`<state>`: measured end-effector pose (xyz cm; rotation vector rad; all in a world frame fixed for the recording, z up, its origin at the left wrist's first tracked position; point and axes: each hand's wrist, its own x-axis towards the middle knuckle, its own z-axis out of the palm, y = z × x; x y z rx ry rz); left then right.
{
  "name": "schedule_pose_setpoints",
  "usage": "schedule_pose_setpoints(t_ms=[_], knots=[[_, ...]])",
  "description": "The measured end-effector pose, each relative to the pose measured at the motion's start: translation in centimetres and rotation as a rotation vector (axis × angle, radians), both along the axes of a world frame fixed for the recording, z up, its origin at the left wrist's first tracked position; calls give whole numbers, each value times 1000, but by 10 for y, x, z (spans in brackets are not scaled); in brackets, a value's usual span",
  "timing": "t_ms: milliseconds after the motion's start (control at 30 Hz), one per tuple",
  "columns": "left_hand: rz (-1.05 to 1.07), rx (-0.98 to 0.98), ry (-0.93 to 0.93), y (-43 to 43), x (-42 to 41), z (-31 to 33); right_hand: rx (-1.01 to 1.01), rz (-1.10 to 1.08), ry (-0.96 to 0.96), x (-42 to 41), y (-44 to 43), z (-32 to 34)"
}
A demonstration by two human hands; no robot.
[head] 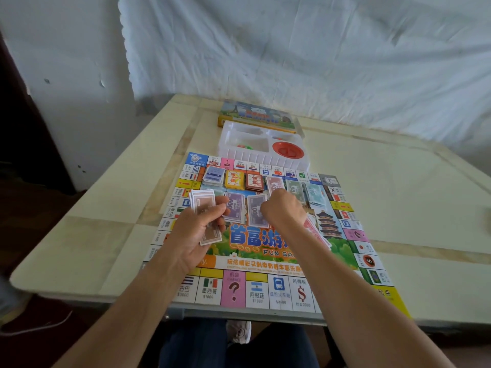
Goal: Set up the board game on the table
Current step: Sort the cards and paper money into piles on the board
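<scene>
Your left hand [196,232] grips the brown banknote stack [203,203], long axis toward the game board's [265,264] far edge; your right hand [284,208], curled with contents hidden, sits nearer the sorted piles [293,189] there.
</scene>
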<state>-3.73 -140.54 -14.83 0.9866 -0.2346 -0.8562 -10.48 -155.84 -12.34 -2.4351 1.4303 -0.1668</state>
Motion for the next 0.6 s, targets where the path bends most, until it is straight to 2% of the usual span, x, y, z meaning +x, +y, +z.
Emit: schedule_pose_setpoints(t_ms=[233, 400, 500, 600], knots=[[16, -15, 40, 1, -1, 3, -43, 49, 51, -1, 2, 0], [-51, -88, 256, 2, -8, 18, -27, 26, -24, -7, 3, 1], [-121, -188, 370, 4, -14, 25, 51, 31, -283, -19, 11, 6], [-188, -162, 361, 3, -24, 26, 408, 94, -736, -47, 42, 14]])
